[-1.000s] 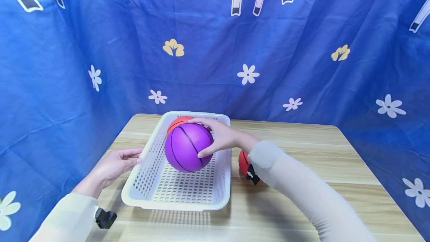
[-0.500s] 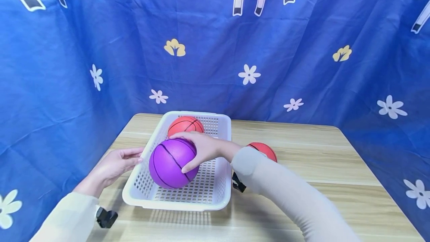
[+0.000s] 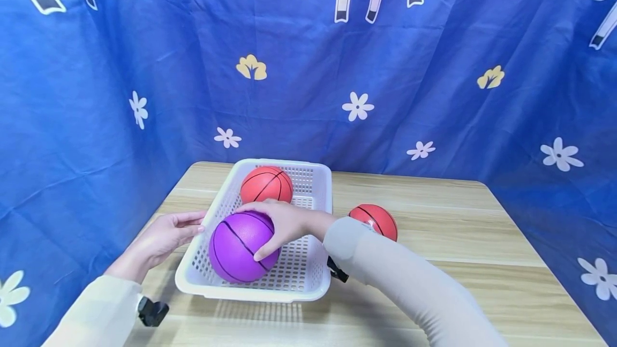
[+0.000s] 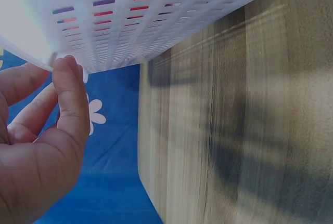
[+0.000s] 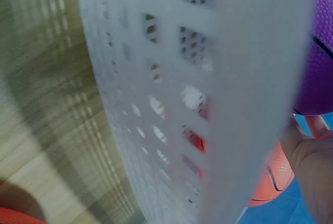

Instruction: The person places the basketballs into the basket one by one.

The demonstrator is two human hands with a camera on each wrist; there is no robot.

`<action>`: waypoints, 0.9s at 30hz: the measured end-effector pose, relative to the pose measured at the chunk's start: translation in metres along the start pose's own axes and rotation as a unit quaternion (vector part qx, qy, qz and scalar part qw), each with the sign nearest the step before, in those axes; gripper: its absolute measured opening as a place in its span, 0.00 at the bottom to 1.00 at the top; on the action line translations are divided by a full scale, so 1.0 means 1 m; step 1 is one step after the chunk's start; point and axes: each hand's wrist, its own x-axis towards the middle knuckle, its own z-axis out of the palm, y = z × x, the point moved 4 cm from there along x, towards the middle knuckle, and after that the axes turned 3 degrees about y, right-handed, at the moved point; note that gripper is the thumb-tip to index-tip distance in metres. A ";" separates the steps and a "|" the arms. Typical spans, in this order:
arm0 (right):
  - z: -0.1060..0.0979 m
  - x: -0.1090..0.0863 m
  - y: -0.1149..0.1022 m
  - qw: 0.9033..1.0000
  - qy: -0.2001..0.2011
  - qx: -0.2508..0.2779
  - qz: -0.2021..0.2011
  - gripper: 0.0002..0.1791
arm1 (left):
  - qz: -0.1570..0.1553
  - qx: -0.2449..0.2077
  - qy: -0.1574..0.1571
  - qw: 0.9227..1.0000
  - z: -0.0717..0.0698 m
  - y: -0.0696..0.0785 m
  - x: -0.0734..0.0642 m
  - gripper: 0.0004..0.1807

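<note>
A white perforated plastic basket (image 3: 260, 294) sits on the wooden table. My left hand (image 3: 166, 237) pinches its left rim; in the left wrist view the thumb and fingers (image 4: 70, 96) meet at the rim's edge. My right hand (image 3: 284, 224) grips a purple toy basketball (image 3: 241, 248) from its upper right side, low in the front left of the basket. Whether the ball touches the basket floor I cannot tell. Behind it, inside the basket, lies a red-orange basketball (image 3: 266, 183). The right wrist view shows the basket wall (image 5: 156, 78) between camera and balls.
Another red basketball (image 3: 373, 220) lies on the table (image 3: 458, 240) to the right of the basket, partly hidden by my right sleeve. A blue patterned curtain (image 3: 308, 68) closes off the back and sides.
My right hand has brought the purple basketball down and toward the front left of the basket. The red-orange ball behind it now shows more fully. My left hand stays on the rim.
</note>
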 end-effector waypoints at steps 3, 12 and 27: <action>0.004 -0.001 0.003 1.000 0.000 -0.017 0.009 0.52 | 0.001 -0.002 0.000 1.000 0.000 0.000 0.000 0.30; 0.016 -0.002 0.008 0.999 -0.009 -0.005 0.032 0.52 | 0.000 0.001 0.000 1.000 0.001 -0.001 0.001 0.30; 0.021 0.000 0.008 0.999 -0.012 -0.020 0.038 0.54 | -0.006 0.011 0.005 1.000 -0.001 -0.001 0.000 0.30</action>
